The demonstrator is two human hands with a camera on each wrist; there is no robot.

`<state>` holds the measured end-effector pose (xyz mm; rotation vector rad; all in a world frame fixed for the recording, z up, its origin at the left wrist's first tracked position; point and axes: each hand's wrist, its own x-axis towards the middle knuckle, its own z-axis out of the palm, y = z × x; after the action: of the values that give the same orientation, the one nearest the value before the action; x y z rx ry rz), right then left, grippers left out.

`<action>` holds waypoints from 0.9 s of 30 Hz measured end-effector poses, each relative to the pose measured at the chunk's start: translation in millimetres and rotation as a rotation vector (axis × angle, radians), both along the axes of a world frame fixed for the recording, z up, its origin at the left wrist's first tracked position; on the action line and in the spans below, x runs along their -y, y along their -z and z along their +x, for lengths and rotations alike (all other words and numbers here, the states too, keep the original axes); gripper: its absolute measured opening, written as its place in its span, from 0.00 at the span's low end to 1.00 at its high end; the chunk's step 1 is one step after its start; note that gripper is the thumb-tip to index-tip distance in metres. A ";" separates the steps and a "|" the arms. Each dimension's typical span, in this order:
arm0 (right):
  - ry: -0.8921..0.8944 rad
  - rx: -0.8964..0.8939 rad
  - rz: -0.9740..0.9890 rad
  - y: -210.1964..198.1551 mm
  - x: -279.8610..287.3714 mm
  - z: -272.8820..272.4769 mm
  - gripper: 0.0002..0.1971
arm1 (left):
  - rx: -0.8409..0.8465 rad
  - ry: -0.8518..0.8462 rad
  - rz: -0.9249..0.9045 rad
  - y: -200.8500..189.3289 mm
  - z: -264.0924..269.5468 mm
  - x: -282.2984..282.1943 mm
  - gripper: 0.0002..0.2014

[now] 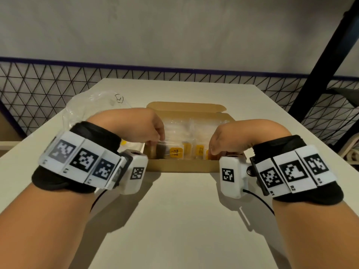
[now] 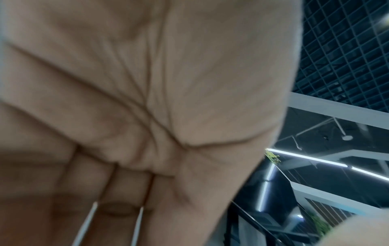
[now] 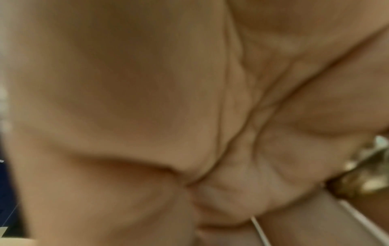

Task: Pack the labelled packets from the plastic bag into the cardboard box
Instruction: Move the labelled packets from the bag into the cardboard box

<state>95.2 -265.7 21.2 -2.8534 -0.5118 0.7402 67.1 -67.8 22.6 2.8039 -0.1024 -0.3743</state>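
An open cardboard box (image 1: 182,168) sits mid-table in the head view, its lid folded back at the far side. Inside lies a row of clear packets with yellow labels (image 1: 176,153). My left hand (image 1: 157,144) curls down over the row's left end. At the right end my right hand (image 1: 212,150) does the same, so both grip the packets from the sides. The wrist views show only palms, the left hand (image 2: 126,191) and right hand (image 3: 210,199), with thin packet edges (image 2: 88,221) at the fingers. The crumpled clear plastic bag (image 1: 97,105) lies left of the box, a yellow label (image 1: 123,142) showing in it.
The white table (image 1: 174,220) stretches toward me from the box. A black wire-mesh fence (image 1: 38,90) runs behind the table's far and side edges. A dark slanted post (image 1: 322,61) stands at the right.
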 end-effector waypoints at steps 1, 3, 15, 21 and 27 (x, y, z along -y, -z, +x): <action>0.010 -0.006 0.025 -0.5 0.4 0.1 0.09 | 0.037 -0.041 -0.017 -2.9 -0.2 -5.5 0.08; 0.022 -0.007 0.063 -1.4 1.2 0.5 0.08 | 0.108 -0.136 -0.031 -5.9 1.4 -18.7 0.07; 0.016 0.097 0.185 -3.8 1.1 1.5 0.09 | -0.294 -0.127 0.533 12.0 7.3 -60.1 0.20; 0.013 0.102 0.193 -2.0 0.0 1.8 0.09 | -0.334 -0.123 0.430 18.4 12.1 -67.7 0.19; 0.009 0.109 0.188 -1.5 -0.8 0.9 0.09 | -0.228 -0.212 0.428 18.0 10.6 -68.0 0.27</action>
<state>96.1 -264.9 22.7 -2.7289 -0.5516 0.5078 77.8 0.1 4.5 3.1148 0.3640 -0.7347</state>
